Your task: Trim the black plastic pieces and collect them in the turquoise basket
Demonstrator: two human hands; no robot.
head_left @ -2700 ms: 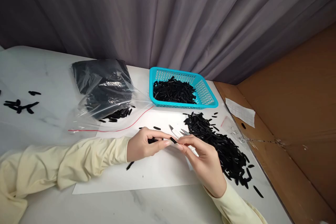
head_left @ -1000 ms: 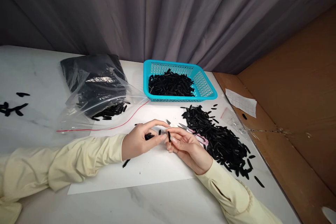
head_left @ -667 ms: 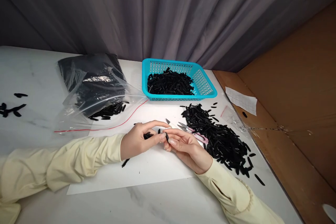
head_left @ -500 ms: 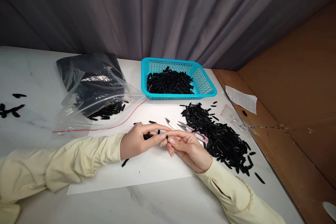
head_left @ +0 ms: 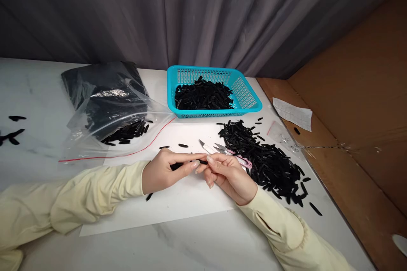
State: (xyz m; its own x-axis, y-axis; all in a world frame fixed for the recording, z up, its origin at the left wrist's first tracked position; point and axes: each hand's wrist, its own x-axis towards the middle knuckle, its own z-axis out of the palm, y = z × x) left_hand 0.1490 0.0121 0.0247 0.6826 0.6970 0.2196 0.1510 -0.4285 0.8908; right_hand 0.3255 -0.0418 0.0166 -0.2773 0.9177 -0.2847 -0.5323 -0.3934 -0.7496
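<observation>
Both forearms lie on the white sheet (head_left: 178, 207), fingertips meeting. The left hand (head_left: 162, 172) pinches a black piece (head_left: 202, 161); the right hand (head_left: 229, 173) grips the snips (head_left: 222, 153) and touches that piece.

I am seeing a turquoise plastic basket (head_left: 251, 100) sitting beyond the grip, holding black strips. To the far left of the grip a clear zip bag (head_left: 104, 106) with a red seal line is lying open, black pieces spilling toward its mouth. A white paper sheet (head_left: 178, 207) is spreading beneath the grip on the marble table (head_left: 197, 250). Off to the right a small printed slip (head_left: 292, 113) is resting by brown cardboard (head_left: 359, 106). A grey curtain (head_left: 190, 12) is hanging behind everything.
</observation>
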